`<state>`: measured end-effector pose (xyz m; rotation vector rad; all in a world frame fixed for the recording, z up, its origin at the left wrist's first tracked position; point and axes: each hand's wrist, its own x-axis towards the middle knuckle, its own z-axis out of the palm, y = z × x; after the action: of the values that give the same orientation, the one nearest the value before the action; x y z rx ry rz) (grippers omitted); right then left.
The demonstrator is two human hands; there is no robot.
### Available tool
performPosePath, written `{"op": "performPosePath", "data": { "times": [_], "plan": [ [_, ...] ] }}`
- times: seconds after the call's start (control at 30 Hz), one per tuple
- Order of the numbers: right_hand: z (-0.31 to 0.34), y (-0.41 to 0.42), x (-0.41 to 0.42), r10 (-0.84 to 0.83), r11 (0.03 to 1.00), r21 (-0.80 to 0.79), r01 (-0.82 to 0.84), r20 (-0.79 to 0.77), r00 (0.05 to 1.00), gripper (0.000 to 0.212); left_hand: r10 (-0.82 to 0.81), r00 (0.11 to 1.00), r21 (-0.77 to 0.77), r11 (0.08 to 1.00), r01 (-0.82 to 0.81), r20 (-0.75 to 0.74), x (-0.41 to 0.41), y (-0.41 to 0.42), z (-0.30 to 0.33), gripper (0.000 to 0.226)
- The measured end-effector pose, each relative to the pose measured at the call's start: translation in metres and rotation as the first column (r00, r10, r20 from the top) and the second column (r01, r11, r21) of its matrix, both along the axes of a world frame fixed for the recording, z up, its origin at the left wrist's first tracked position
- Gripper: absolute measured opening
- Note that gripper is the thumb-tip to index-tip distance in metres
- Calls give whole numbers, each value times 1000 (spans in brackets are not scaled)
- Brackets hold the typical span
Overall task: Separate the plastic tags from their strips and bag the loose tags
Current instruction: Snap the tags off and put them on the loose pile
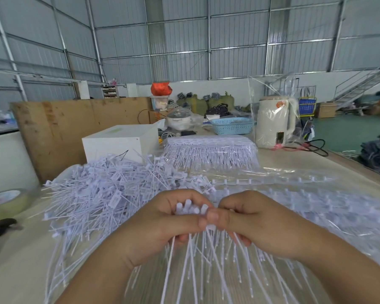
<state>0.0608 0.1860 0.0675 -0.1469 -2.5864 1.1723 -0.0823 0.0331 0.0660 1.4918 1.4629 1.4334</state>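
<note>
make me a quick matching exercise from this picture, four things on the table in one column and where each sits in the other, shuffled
Things
1. blue basket
2. white box
3. roll of tape
4. pile of loose tags

Places
A. left edge of the table
B. far end, left of the bagged kettle
C. just beyond the left hand
D. behind the loose pile, before the brown board

Pairs: 1-B, 2-D, 3-A, 4-C

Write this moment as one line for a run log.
step: separating tags | left hand: holds tag bundle | right hand: pinches same bundle | loose tag pile: left on table | bagging: not begun
</note>
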Motion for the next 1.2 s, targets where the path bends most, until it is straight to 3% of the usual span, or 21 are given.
{"op": "performPosePath", "data": {
  "times": [0.1, 0.27, 0.4, 0.57, 0.67, 0.77, 0.9, 1.0, 1.07, 1.2],
  "plan": [
    [5, 3, 3, 31, 999, -14, -30, 56, 998, 45, 69, 997, 3, 998, -69, -38, -3, -1, 0, 10],
    [4, -3, 1, -9, 1000, -28, 8, -36, 999, 37, 171, 985, 59, 984, -171, -11, 2, 4, -3, 25],
    [-1, -12, -8, -176, 984, -46, 170, -209, 962, 37, 328, 939, 132, 931, -339, 101, 8, 12, -5, 26],
    [-9, -20, -15, -379, 892, 80, 444, -403, 833, 43, 572, 820, 245, 792, -560, 26, 12, 20, -10, 34],
    [-8, -15, -10, -201, 980, -81, 184, -375, 905, 32, 452, 889, 179, 871, -458, 73, 11, 15, -6, 28],
    [-9, -14, -8, -1, 981, -189, -50, -256, 967, 14, 243, 964, 117, 960, -255, 108, 14, 9, -1, 23],
    [-8, -7, -10, 28, 968, -236, -84, -234, 972, 25, 4, 1000, 40, 999, -4, 2, 14, 7, -1, 29],
    [-6, -7, -8, 84, 966, -223, -133, -216, 973, 28, -69, 995, -8, 998, 70, 66, 11, 6, -2, 33],
    [-5, -5, -6, 83, 982, -151, -112, -187, 979, 42, -132, 983, -8, 991, 134, 128, 10, 4, -2, 34],
    [1, 2, -1, 82, 987, -132, -91, -68, 994, 57, -26, 983, 18, 1000, 23, 183, 8, 6, -1, 17]
  ]
}}
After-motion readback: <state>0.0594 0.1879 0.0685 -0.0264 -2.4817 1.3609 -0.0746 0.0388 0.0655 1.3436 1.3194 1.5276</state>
